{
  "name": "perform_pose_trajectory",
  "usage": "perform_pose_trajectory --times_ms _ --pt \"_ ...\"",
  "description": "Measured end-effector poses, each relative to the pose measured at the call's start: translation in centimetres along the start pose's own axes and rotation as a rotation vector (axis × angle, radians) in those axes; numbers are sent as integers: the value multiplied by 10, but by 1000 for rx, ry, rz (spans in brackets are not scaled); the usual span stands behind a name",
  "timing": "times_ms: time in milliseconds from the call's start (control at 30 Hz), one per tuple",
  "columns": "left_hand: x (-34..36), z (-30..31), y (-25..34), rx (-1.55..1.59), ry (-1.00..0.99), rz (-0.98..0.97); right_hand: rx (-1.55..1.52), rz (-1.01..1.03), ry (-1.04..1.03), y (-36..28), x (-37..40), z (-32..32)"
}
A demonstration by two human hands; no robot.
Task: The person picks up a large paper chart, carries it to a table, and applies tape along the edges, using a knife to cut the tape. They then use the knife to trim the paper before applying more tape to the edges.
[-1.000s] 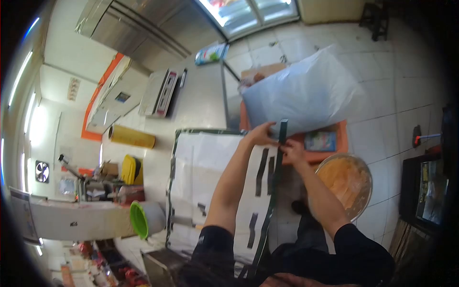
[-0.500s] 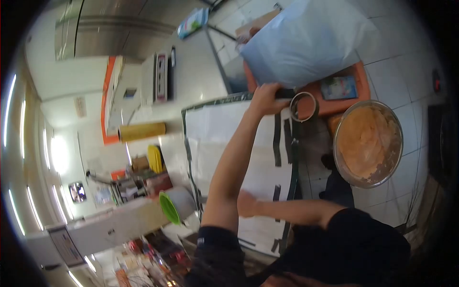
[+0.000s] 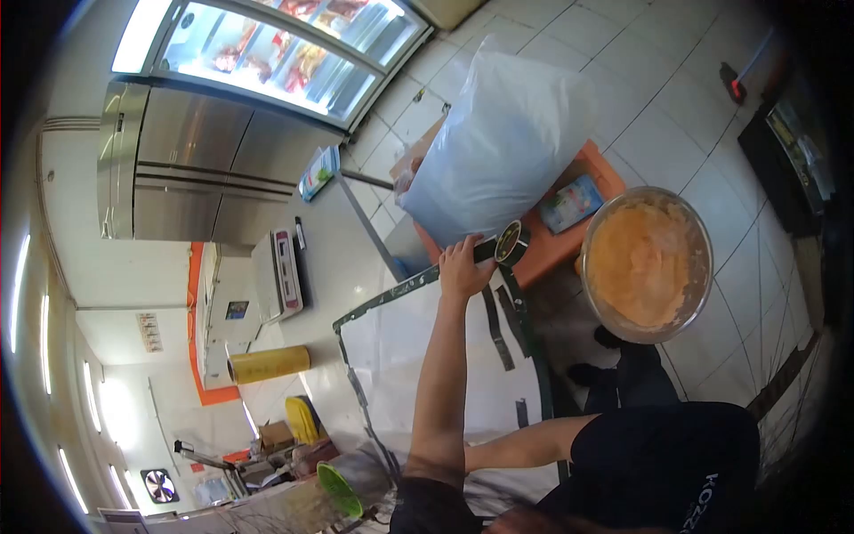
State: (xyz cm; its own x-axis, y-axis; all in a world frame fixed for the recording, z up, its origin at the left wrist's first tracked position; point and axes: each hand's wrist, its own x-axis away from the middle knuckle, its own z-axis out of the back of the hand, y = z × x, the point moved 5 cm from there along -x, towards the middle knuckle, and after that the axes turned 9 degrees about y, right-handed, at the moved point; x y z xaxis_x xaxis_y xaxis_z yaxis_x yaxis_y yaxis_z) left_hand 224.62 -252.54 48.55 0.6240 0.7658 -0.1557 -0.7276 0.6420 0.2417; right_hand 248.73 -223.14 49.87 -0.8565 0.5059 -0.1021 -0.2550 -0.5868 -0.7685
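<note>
My left hand (image 3: 464,269) reaches across to the table's far right corner. Its fingers close on a dark strip, from which a ring that looks like a roll of dark tape (image 3: 511,244) sticks out past the edge. Beneath my arms, a white sheet (image 3: 409,334) covers the table, bordered with dark green tape (image 3: 391,294); short dark strips (image 3: 500,334) cross it near the front edge. My right hand (image 3: 471,457) is mostly hidden behind my left forearm, low over the sheet, so its fingers do not show.
A metal basin (image 3: 709,267) of orange paste stands on my right. An orange crate (image 3: 603,160) holds a big pale plastic bag (image 3: 507,133) and a blue packet (image 3: 572,205). Farther along the counter are a scale (image 3: 283,276), a yellow roll (image 3: 269,363) and a green bowl (image 3: 338,489).
The view has swung, bringing a lit display fridge into sight. My left hand stays at the corner with the ring. My right hand has slipped mostly behind my left forearm.
</note>
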Motion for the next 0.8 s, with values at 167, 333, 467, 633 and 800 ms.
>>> perform_pose_trajectory --times_ms 167,333,467,633,800 --pt "7 -1 -3 -33 -18 16 -316 -62 245 18 -13 -44" --pt "12 -5 -10 -40 -11 3 -661 -324 38 24 140 47" --pt "10 8 6 -156 -55 9 -881 -463 70 55 276 64" --pt "4 -1 20 -196 -10 -70 -899 -776 284 48 392 89" --pt "-21 -51 -5 194 -109 -42 -691 -902 573 64 413 102"
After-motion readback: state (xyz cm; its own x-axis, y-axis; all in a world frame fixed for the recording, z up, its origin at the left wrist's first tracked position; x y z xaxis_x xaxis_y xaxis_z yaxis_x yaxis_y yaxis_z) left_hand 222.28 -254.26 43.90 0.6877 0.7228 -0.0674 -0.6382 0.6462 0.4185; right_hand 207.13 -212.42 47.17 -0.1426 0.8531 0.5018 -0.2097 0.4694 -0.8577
